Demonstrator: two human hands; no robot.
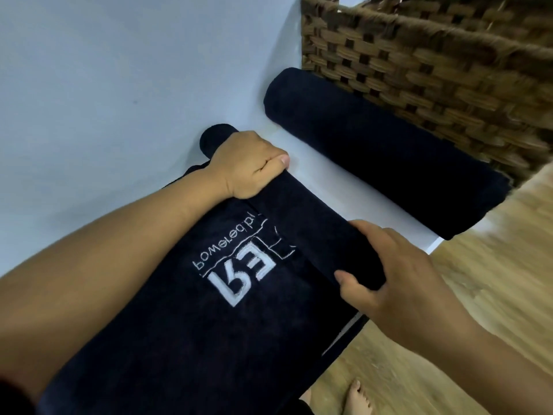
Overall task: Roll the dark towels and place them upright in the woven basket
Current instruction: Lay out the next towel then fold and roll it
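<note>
The soft, thick towel (179, 310) would likely slump if loosened; left hand (245, 166) and right hand (398, 280) grip its roll with curled fingers (377, 235) near both ends.

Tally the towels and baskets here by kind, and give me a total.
Rolled dark towel: 1
Half-rolled dark towel: 1
Woven basket: 1
Total: 3

Dark towel (179, 339): white embroidery (239, 266), inverted, likely "powered by"; large letters unclear.
</note>
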